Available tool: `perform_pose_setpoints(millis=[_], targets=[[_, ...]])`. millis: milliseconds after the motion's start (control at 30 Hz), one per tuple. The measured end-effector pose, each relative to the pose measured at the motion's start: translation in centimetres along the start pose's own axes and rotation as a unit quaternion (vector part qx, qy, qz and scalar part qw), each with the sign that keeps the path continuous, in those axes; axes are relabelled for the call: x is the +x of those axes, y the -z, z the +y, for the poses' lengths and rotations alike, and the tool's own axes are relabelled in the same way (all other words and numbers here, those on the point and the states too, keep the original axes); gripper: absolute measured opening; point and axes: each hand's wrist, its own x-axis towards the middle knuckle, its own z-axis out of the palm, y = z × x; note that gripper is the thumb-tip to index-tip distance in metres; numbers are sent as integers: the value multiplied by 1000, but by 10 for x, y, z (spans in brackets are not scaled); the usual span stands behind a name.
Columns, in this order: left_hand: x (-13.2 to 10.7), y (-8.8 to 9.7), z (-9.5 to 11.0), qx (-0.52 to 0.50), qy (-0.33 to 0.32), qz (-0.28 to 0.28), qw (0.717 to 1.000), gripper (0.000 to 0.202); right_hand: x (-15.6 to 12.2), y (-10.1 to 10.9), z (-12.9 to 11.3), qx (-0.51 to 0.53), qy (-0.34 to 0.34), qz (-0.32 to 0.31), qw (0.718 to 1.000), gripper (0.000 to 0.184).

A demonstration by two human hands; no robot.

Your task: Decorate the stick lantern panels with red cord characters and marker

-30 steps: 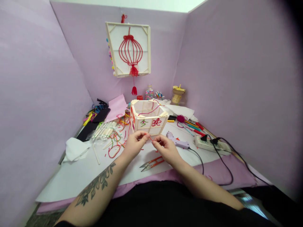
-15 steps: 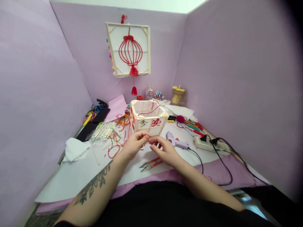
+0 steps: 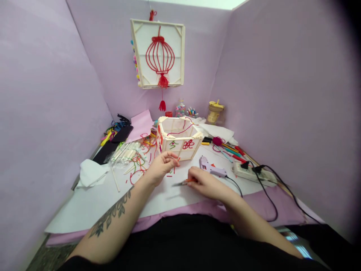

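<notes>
Two bare hands are seen over a white sheet (image 3: 93, 199) on the table. The left hand (image 3: 160, 168) is held just above the sheet, right in front of a small box made of wooden sticks (image 3: 179, 142). Its fingers are curled in, and a short bit of red string (image 3: 178, 160) is pinched at the fingertips. The string is very thin, so little of it can be made out.

The right hand (image 3: 203, 183) is laid low on the sheet, a little nearer to the person. It is closed on small snips with orange handles (image 3: 182, 183). The metal tips are pointed to the left, and they look blurred.

Red and green shapes are stuck on the front of the stick box, and red string is draped across its open top. A purple glue gun (image 3: 211, 168) is laid just behind the right hand, with its black cord trailed to the right. A white power strip (image 3: 253, 172) is seen further right, with black plugs in it. Loose red and green strings (image 3: 138, 165) and a clear bag of sticks (image 3: 124, 153) are scattered to the left of the box. A framed red lantern picture (image 3: 158, 53) is hung on the purple wall behind.
</notes>
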Motion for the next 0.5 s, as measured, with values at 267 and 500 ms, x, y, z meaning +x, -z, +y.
perform_pose_setpoints(millis=[267,500], targets=[[4,5,3,-140,-24,34,989,52,6,-4,-2,299,-26,48,953,24],[-3,-1,6,-137,-7,-12,991,57,8,-3,-5,427,27,127,895,36]])
